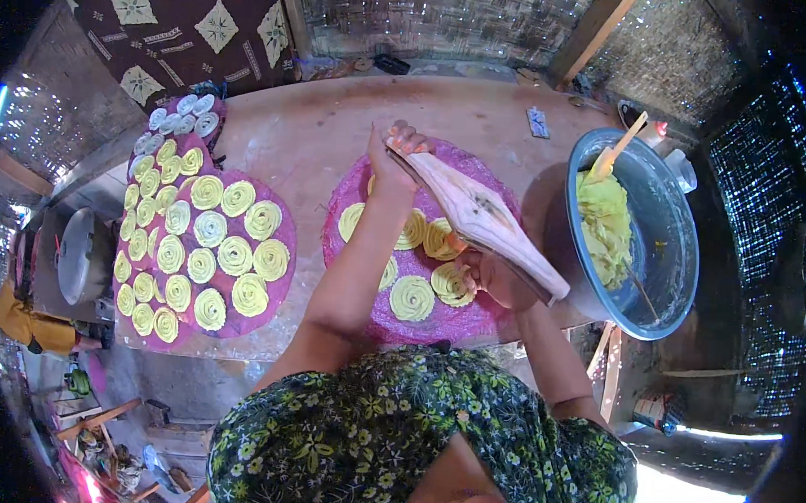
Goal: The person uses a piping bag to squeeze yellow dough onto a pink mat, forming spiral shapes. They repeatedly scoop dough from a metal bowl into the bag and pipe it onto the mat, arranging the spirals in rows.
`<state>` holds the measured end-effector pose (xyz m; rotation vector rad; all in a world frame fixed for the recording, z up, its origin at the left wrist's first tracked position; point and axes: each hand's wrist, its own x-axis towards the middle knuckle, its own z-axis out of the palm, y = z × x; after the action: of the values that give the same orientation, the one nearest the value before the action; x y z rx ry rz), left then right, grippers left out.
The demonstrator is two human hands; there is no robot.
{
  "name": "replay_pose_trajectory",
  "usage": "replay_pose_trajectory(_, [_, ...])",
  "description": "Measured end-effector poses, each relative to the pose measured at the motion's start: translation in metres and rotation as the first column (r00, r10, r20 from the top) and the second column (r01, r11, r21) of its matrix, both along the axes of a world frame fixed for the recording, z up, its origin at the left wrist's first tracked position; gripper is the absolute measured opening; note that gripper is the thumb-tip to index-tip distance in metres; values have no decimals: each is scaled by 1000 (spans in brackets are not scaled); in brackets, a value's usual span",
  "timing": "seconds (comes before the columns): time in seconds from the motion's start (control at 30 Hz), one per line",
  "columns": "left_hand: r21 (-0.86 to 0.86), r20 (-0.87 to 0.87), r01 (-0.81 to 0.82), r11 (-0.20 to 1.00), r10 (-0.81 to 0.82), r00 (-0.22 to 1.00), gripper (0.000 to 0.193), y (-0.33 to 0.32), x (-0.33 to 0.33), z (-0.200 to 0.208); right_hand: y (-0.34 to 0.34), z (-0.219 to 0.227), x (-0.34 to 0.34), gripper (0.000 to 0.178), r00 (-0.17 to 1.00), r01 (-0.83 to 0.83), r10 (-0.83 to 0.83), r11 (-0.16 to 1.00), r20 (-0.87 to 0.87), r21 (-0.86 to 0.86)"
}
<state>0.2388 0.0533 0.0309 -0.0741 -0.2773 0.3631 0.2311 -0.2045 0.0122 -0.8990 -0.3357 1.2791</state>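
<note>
Left grip (pixel 394 154), right grip (pixel 496 281) on pale tool (pixel 477 214) (yellow spirals (pixel 412 298) below).

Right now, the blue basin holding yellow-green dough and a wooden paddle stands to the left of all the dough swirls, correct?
Only the side is wrong: the blue basin holding yellow-green dough and a wooden paddle stands right of all the dough swirls, as the head view shows.

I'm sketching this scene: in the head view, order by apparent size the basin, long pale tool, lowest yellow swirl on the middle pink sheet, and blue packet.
1. Basin
2. Long pale tool; held up, so nearness may enlarge it
3. Yellow swirl
4. Blue packet
</note>
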Motion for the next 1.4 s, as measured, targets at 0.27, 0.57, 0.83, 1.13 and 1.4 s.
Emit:
replay_pose_trajectory(0.27, [-33,41,-33,999,34,999,39,3,-17,42,16,3,-8,37,-326,347,-58,921,944,176])
replay_pose_trajectory(0.57, [161,117,-9,987,-10,993,46,12,-34,75,6,-36,19,49,481,228,-117,974,869,5])
replay_pose_trajectory(0.83, [780,-248,-253,572,655,714,53,-22,-92,131,-49,67,-6,72,904,-110,163,982,396,-152])
replay_pose_trajectory(1.13, [526,-393,803,-280,758,521,31,-61,-302,-36,-122,25,-36,93,927,281,-319,939,196,200])
replay_pose_trajectory(1.4, [902,-427,283,324,758,492,40,-114,-259,-72,-118,63,-44,93,893,301,-408,857,193,418])
